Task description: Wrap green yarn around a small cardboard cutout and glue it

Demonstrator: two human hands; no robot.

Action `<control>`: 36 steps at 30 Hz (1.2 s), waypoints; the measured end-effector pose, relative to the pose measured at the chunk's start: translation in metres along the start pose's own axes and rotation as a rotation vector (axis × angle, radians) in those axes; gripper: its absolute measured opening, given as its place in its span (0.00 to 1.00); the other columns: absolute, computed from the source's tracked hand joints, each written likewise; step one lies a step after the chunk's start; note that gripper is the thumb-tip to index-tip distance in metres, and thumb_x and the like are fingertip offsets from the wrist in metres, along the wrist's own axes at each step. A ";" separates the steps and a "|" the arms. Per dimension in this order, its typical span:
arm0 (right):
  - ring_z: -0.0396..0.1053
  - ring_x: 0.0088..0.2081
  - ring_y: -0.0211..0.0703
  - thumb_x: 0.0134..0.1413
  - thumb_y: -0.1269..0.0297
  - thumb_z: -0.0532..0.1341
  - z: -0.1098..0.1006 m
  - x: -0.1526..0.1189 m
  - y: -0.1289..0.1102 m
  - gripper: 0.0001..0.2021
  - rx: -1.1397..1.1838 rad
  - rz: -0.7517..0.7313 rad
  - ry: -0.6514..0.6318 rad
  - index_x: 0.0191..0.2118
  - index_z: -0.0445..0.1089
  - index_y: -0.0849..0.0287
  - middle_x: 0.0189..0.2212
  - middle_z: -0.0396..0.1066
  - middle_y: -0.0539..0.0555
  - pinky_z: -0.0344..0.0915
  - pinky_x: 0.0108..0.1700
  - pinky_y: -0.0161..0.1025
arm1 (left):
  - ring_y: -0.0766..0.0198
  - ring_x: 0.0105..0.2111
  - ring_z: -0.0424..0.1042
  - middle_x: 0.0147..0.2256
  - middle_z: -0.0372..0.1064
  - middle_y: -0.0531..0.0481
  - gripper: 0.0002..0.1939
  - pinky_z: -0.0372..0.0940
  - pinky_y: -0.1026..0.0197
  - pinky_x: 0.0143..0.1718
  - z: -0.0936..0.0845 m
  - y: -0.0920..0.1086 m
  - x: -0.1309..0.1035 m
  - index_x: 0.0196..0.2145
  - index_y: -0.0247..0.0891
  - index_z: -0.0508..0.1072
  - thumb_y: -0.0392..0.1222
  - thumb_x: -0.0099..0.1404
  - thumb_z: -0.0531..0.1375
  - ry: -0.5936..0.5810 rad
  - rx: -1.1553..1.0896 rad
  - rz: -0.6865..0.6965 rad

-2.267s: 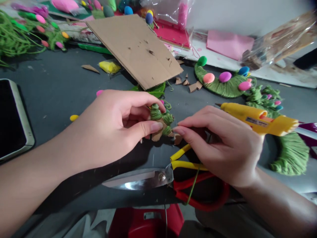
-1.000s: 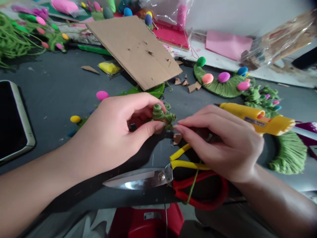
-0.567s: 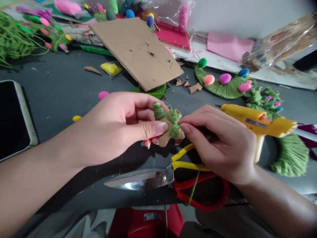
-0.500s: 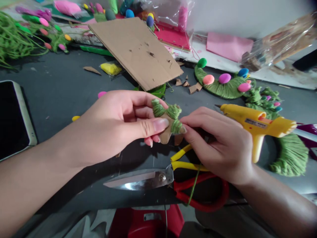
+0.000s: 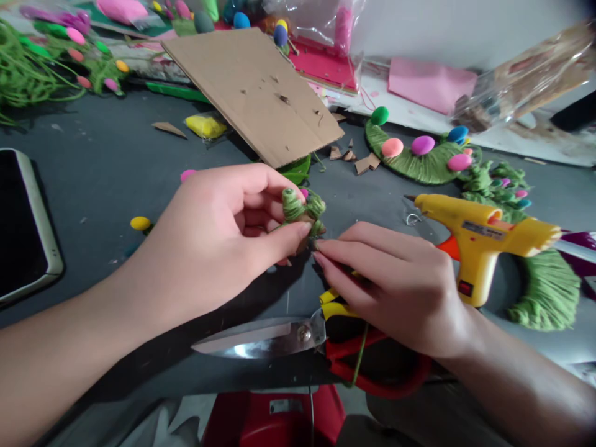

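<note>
My left hand (image 5: 218,230) pinches a small cardboard star (image 5: 294,206) between thumb and fingers. Green yarn is wound round several of its points, and bare brown cardboard shows beside the thumb. Close to the star's right side, my right hand (image 5: 395,282) is closed in a pinch on the green yarn (image 5: 360,357), a strand of which hangs below the palm. Under that hand lie scissors (image 5: 261,338) with red and yellow handles, blades pointing left. The fingers of my right hand partly cover the handles.
A yellow glue gun (image 5: 488,226) lies at the right beside a green yarn-wrapped ring (image 5: 552,292). Behind are a cardboard sheet (image 5: 256,93) and a yarn-wrapped crescent (image 5: 410,161) with coloured balls. A phone (image 5: 23,230) rests at the left.
The star has tilted and turned in my left hand. My right hand has moved left and slightly down, its fingertips now just below the star's right side.
</note>
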State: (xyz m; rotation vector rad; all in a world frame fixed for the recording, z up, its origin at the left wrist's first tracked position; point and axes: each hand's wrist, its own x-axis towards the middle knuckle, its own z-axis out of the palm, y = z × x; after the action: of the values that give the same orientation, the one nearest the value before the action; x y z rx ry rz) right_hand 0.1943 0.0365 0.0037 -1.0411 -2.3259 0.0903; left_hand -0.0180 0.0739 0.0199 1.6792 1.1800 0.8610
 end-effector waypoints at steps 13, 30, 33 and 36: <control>0.74 0.32 0.39 0.63 0.71 0.64 -0.007 0.004 0.004 0.06 0.120 0.105 0.138 0.40 0.77 0.52 0.34 0.77 0.52 0.72 0.34 0.37 | 0.70 0.24 0.73 0.26 0.76 0.54 0.06 0.68 0.72 0.25 -0.010 0.007 0.005 0.39 0.38 0.76 0.40 0.65 0.68 -0.260 -0.167 -0.221; 0.71 0.32 0.35 0.62 0.77 0.61 -0.002 0.008 0.002 0.09 0.264 0.158 0.063 0.35 0.75 0.57 0.30 0.73 0.51 0.70 0.36 0.32 | 0.69 0.27 0.74 0.30 0.75 0.53 0.03 0.69 0.71 0.26 -0.009 0.006 0.006 0.37 0.39 0.77 0.39 0.66 0.67 -0.243 -0.451 -0.237; 0.71 0.32 0.34 0.63 0.75 0.62 0.000 0.006 0.003 0.06 0.268 0.109 0.054 0.37 0.75 0.59 0.31 0.74 0.51 0.70 0.37 0.31 | 0.68 0.31 0.76 0.35 0.77 0.50 0.05 0.71 0.70 0.31 -0.008 0.005 0.005 0.40 0.38 0.76 0.41 0.68 0.66 -0.187 -0.424 -0.238; 0.71 0.33 0.34 0.64 0.74 0.62 0.002 0.004 0.003 0.05 0.218 0.066 0.044 0.40 0.75 0.59 0.32 0.74 0.52 0.70 0.36 0.32 | 0.68 0.28 0.77 0.30 0.77 0.52 0.06 0.70 0.71 0.28 -0.007 0.003 0.002 0.41 0.38 0.75 0.41 0.68 0.66 -0.108 -0.237 -0.146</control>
State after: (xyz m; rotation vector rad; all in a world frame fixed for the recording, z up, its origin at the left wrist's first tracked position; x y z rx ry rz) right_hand 0.1932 0.0413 0.0033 -0.9990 -2.1850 0.3354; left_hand -0.0222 0.0776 0.0255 1.4120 1.0684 0.7763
